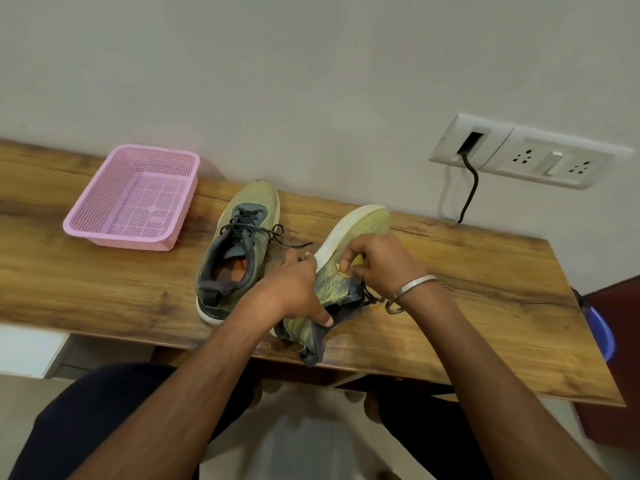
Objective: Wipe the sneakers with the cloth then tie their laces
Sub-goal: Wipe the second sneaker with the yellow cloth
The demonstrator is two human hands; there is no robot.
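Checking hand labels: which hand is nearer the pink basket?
Left. The left hand grips the tilted sneaker, nearer the pink basket; the right hand is farther right.

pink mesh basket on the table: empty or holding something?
Empty. The pink plastic mesh basket stands upright on the wooden table; its perforated floor shows bare.

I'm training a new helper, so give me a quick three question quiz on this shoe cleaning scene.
1. True or false: the pink basket holds a shoe.
2. Which hand presses the yellow cloth on the tilted shoe?
3. The other shoe is: A) upright on the table, B) held, C) in the basket.

Key: 1 false. 2 right hand; left hand grips the shoe. 3 A.
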